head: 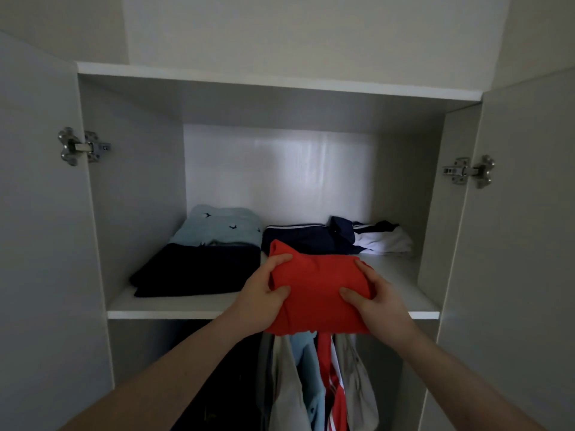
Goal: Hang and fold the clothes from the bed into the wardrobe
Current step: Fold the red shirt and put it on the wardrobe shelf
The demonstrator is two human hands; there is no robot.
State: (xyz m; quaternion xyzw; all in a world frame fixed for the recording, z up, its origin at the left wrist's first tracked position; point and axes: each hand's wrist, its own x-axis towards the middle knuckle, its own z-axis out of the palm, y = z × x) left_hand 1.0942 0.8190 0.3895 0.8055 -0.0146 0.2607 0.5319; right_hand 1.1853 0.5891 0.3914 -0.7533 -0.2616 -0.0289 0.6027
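A folded red garment (317,290) is held at the front edge of the white wardrobe shelf (174,304), partly over it. My left hand (264,293) grips its left side, thumb on top and fingers curled round the edge. My right hand (376,300) grips its right side the same way. On the shelf lie a folded light blue garment (217,227) at the back left, a folded dark navy one (199,270) in front of it, and a navy and white folded garment (342,236) at the back right.
Both wardrobe doors stand open, the left door (37,213) and the right door (529,228), each with a metal hinge. Below the shelf hang several garments (323,384) in grey, light blue and red with white stripes. Bare shelf lies at the front right (401,275).
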